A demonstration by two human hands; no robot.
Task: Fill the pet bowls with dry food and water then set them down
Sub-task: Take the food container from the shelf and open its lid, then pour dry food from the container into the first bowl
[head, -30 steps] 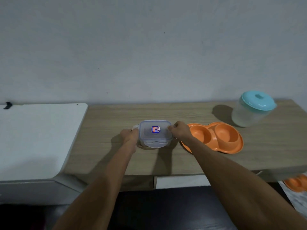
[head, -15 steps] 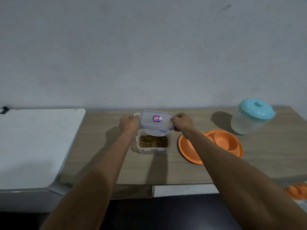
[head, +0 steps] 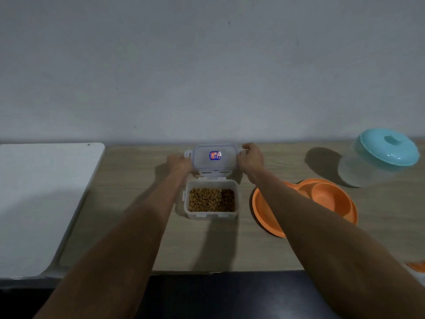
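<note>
Pet bowls (head: 333,201): orange twin dish, both cups empty, on the wooden table (head: 138,180) just right of the food box, partly behind the right forearm.
Food box (head: 211,215): clear tub, open, with brown dry food inside.
Lid (head: 215,157): clear, stickered, held behind the box toward the wall. Whether it touches the table cannot be told.
Left hand (head: 179,163), right hand (head: 250,157): fingers curled on the lid's two ends, gripping it.
Water jug (head: 379,157): teal-topped, closed, far right.
Step in hand: opening the food box, with the lid being put aside. Nothing is filled yet.
Next move, as judged: release the lid, lift the box, and tip it slowly over one cup, since pellets may rush out.
Change: a second ago the lid sat on the box. Half a second ago it hung over the box's back edge. Now it is clear of the box and farther back.
</note>
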